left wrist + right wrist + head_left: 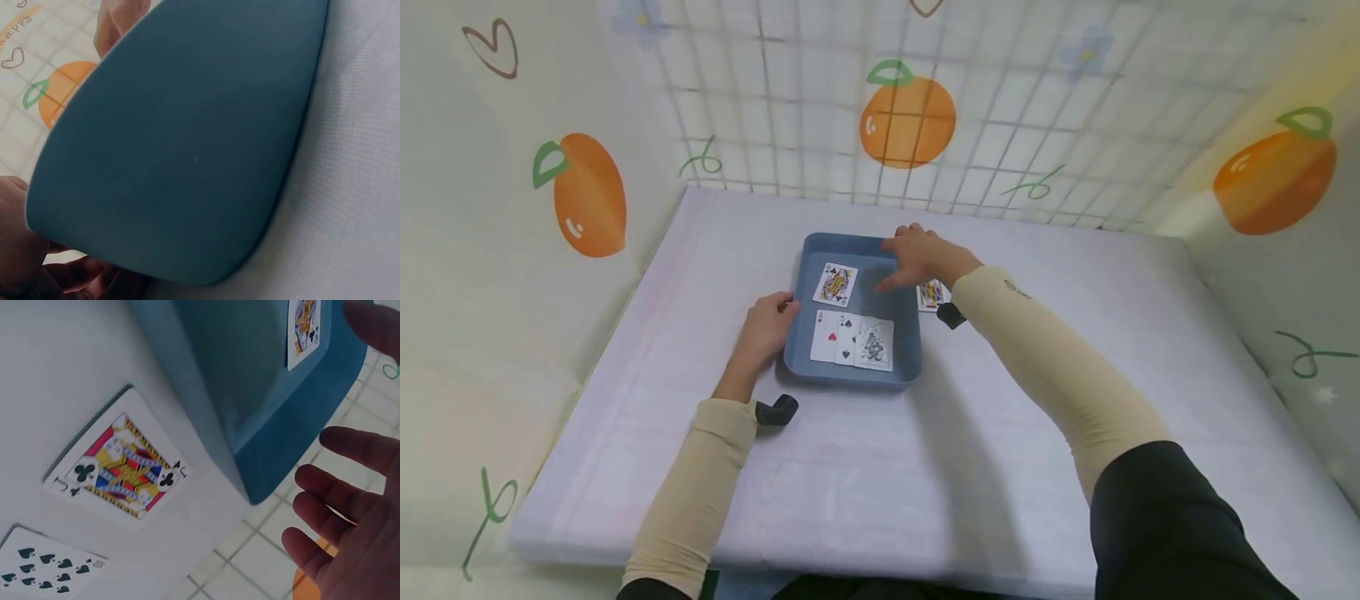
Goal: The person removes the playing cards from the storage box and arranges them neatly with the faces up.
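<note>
My left hand (763, 329) grips the left side of a blue-grey rectangular tray (850, 381); in the left wrist view its curled fingers (72, 275) lie against the tray's edge. Over the tray's far right part is my right hand (923, 257), fingers spread and holding nothing. Inside the tray, a club face card (835, 285) lies by itself toward the back. Nearer the front, a heart card (825, 336), a spade card (847, 340) and a joker-like card (875, 344) overlap in a row.
Right of the tray, a jack of clubs (128, 465) lies on the white-covered table (1037, 500), partly hidden by my right arm in the head view. A ten of spades (47, 565) is close to it. A grid panel (820, 117) stands behind the table.
</note>
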Tool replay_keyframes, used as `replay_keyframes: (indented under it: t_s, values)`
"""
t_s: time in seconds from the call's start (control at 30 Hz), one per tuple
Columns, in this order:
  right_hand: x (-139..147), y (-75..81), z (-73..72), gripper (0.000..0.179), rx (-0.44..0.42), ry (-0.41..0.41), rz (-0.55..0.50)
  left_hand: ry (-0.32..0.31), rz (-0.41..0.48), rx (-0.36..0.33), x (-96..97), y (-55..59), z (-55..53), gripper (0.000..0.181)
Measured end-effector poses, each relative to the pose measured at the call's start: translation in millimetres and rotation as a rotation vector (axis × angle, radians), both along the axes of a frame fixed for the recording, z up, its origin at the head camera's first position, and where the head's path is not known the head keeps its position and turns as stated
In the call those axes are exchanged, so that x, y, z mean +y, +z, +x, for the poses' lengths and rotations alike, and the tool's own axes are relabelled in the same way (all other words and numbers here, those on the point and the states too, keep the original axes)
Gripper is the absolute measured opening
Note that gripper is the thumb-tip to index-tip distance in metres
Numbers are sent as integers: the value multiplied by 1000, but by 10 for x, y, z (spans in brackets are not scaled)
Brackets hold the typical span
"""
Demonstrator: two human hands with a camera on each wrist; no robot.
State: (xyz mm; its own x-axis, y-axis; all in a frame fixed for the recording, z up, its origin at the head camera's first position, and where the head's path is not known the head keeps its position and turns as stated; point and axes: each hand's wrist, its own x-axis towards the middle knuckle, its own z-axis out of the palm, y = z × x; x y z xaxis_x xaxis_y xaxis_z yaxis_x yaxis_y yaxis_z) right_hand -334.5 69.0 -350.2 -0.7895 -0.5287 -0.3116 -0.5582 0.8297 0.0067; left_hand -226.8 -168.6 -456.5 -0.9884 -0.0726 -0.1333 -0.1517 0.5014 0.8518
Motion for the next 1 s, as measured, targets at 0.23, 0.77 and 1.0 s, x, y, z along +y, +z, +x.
replay_keyframes:
  t_s: [0.23, 0.77, 1.0]
  values:
    - [-159, -54, -2, 84, -25, -2, -1, 6, 11, -8, -8, 4, -13, 47]
    - [-446, -230, -68, 86, -27, 40, 24, 12, 20, -9, -40, -34, -51, 46]
    - [-596, -313, -89, 84, -23, 65, 10, 15, 14, 6, -52, -24, -47, 45]
